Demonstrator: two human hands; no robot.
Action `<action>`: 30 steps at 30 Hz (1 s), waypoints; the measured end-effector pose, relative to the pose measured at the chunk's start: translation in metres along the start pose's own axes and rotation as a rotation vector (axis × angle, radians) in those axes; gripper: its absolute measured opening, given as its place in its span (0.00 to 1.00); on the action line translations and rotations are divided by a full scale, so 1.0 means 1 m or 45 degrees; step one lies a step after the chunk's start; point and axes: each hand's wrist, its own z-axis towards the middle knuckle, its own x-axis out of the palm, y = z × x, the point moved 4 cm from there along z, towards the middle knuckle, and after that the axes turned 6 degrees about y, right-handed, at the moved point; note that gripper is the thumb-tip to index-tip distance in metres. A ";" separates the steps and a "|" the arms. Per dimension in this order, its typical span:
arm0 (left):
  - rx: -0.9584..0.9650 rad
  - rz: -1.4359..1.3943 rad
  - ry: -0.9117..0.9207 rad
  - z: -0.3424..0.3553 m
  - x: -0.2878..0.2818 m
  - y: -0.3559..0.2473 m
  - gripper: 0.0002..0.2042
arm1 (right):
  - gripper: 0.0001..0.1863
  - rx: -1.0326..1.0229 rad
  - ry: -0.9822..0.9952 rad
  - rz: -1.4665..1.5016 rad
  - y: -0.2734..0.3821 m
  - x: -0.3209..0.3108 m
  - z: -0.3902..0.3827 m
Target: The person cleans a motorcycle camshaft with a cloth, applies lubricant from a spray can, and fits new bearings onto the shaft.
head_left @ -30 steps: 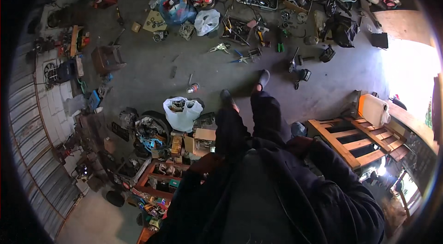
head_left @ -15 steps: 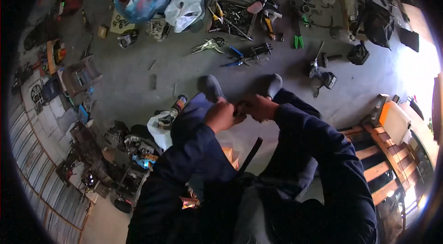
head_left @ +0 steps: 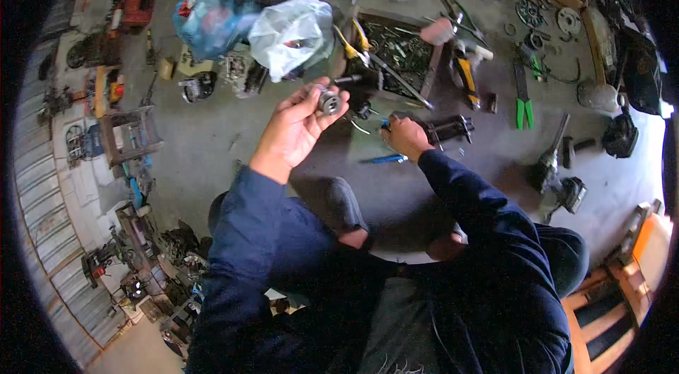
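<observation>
My left hand [head_left: 300, 119] holds a cylindrical metal part [head_left: 329, 100] with a round, holed end, raised above the floor; a dark shaft behind it may be joined to it. My right hand [head_left: 404, 135] is down among the tools, closed on blue-handled pliers [head_left: 387, 159], partly hidden by my fingers. Just right of it lies a black metal puller-like tool [head_left: 449, 130]. Beyond my hands lies a shallow tray of small metal parts [head_left: 417, 49] with long-handled tools across it. A yellow-and-black tool [head_left: 467, 77] and green-handled pliers [head_left: 523, 111] lie to the right.
Blue [head_left: 212, 20] and white [head_left: 286, 38] plastic bags sit at the back left. A power drill [head_left: 566, 190] lies at the right, with a wooden pallet [head_left: 608, 317] at the lower right. Clutter lines the corrugated wall [head_left: 46, 218] on the left. My bent legs are below me.
I have gone from standing to a low crouch. My hands came together half a second ago; now they are apart, the left raising the metal part, the right reaching forward to the tools.
</observation>
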 end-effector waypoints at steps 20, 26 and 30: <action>0.216 0.099 0.216 -0.002 0.024 -0.035 0.19 | 0.10 -0.084 -0.335 -0.599 0.004 0.001 -0.013; 0.194 0.128 0.190 -0.003 0.026 -0.031 0.18 | 0.10 -0.044 -0.178 -0.488 -0.001 -0.005 -0.016; 0.216 0.213 0.110 -0.008 0.030 -0.034 0.13 | 0.09 -0.076 -0.265 -0.581 -0.004 0.009 -0.005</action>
